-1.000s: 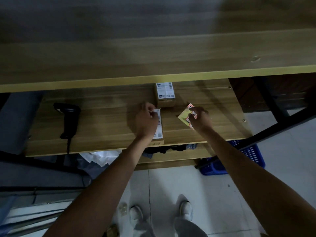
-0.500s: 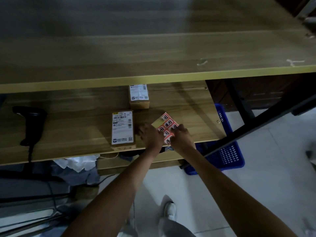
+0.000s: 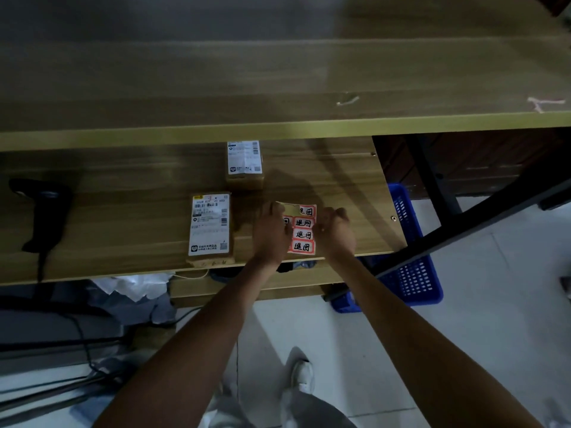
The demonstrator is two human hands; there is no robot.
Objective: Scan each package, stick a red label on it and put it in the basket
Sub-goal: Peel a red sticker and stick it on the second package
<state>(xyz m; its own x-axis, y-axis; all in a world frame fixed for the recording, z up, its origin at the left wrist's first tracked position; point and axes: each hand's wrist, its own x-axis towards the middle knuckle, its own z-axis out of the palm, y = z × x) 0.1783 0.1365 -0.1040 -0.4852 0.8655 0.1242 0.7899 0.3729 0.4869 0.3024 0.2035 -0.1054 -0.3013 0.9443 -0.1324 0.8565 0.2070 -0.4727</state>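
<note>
Two packages lie on the lower tabletop (image 3: 108, 217), both brown boxes with white shipping labels facing up. Nearer package (image 3: 210, 227): label has a yellow strip at its top edge, barcodes, and a small logo at bottom left; print too small to read. Farther package (image 3: 245, 162): sits beyond the nearer one and slightly to its right, partly under the edge of the upper shelf (image 3: 278, 88); label print also unreadable.

Label sheet (image 3: 301, 228) lies just right of the nearer package, at the tabletop's front edge. Red labels on it carry black handwritten characters "退回"; four in the right column are readable, left column mostly hidden by the left hand. Top left corner of the sheet shows bare yellowish backing.

Left hand (image 3: 272, 233): fingers curled, resting on the sheet's left side. Right hand (image 3: 335, 231): fingers curled at the sheet's right edge; exact pinch cannot be told.

Black scanner (image 3: 46, 211) rests well left of the nearer package. Blue basket (image 3: 414, 273) stands on the floor, right of the sheet, below the tabletop.
</note>
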